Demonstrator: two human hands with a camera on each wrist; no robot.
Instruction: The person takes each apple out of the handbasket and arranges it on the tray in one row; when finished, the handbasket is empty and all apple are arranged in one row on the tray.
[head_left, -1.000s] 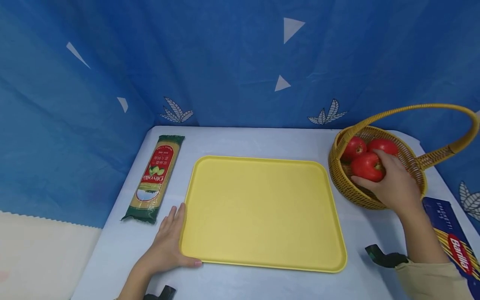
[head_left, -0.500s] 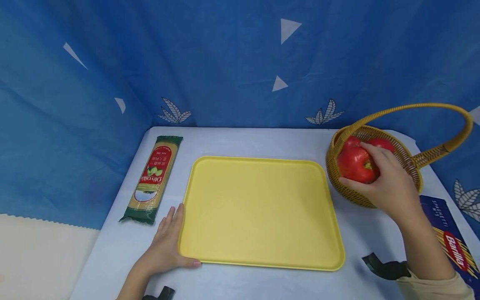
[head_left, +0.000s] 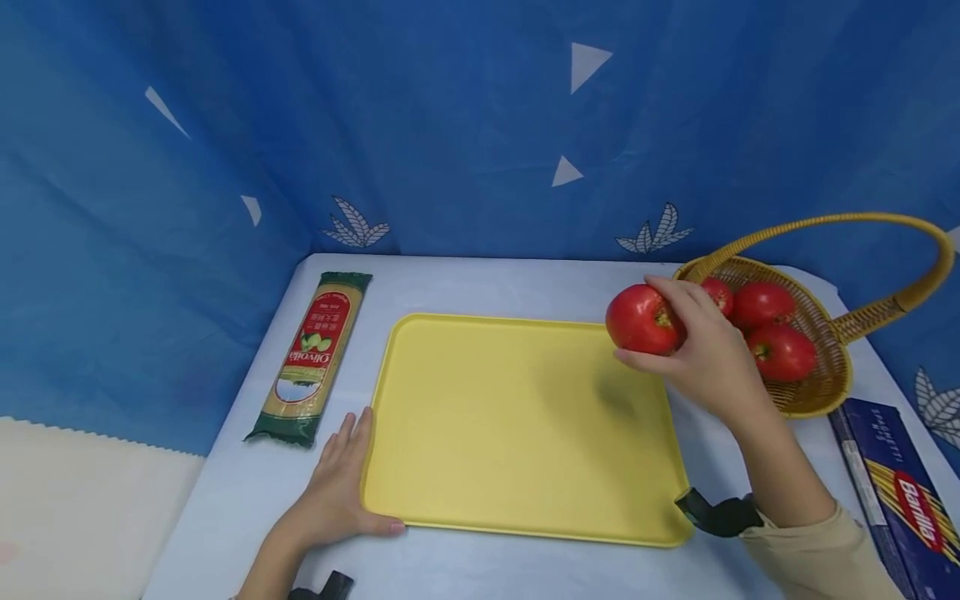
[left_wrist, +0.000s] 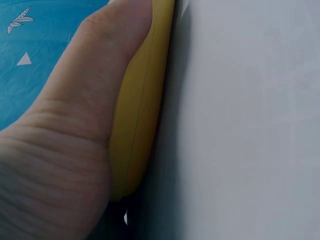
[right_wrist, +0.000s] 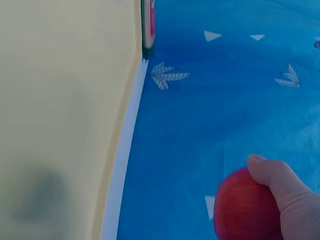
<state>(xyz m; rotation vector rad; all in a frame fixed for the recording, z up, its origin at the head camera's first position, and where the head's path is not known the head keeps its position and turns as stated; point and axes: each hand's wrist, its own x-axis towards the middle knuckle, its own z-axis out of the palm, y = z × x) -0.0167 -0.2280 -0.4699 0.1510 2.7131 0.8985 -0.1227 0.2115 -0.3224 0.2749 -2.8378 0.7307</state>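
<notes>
My right hand [head_left: 708, 354] grips a red apple [head_left: 641, 321] between thumb and fingers, held over the far right corner of the yellow tray [head_left: 517, 433]. In the right wrist view the thumb lies on the streaked skin of this apple [right_wrist: 245, 207]. My left hand [head_left: 333, 487] rests at the tray's near left corner, fingers straight along its left side and thumb at the front edge. The left wrist view has the thumb against the tray's yellow side [left_wrist: 142, 100]. Three more red apples [head_left: 782, 352] lie in the wicker basket [head_left: 813, 400] at the right.
A green-ended pasta packet [head_left: 311, 358] lies left of the tray. To the right, a blue spaghetti box [head_left: 896, 475] lies in front of the basket. The basket's tall handle [head_left: 840, 218] arches up over it. A blue curtain [head_left: 465, 125] hangs behind the white table [head_left: 517, 283].
My right hand has lifted one apple out of the basket and carried it left, over the tray's far right corner. The left hand has stayed in place.
</notes>
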